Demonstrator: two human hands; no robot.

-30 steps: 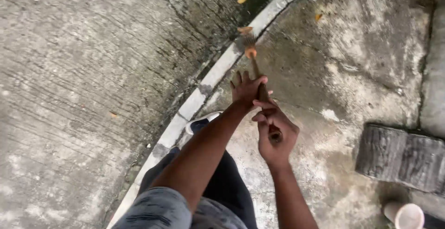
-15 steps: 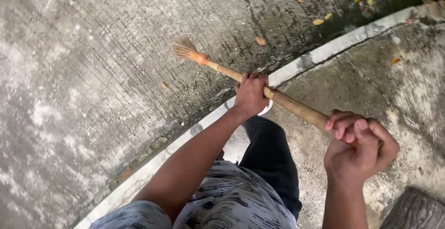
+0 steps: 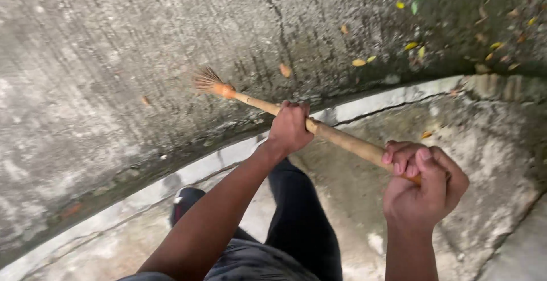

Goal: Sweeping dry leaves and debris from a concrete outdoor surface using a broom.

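sweeping is the step in hand: a wooden-handled broom [image 3: 319,132] is held across the view, its short bristle head [image 3: 206,80] out over the rough grey concrete road [image 3: 102,59] beyond the pale curb [image 3: 364,101]. the left hand [image 3: 289,127] is wrapped around the middle of the handle, fingers [image 3: 293,108] curled closed over it; the right hand [image 3: 424,184] grips the near end in a tight fist. yellow and orange fallen leaves [image 3: 359,62] lie scattered on the road to the right of the bristles, well apart from them. as a judgement, the next stroke calls for swinging the head toward those leaves with both grips kept firm. against half a second ago, the bristle head sits a little lower and further left in view, more leaves show at the upper right, and a dark shoe [image 3: 185,201] now shows below the curb.
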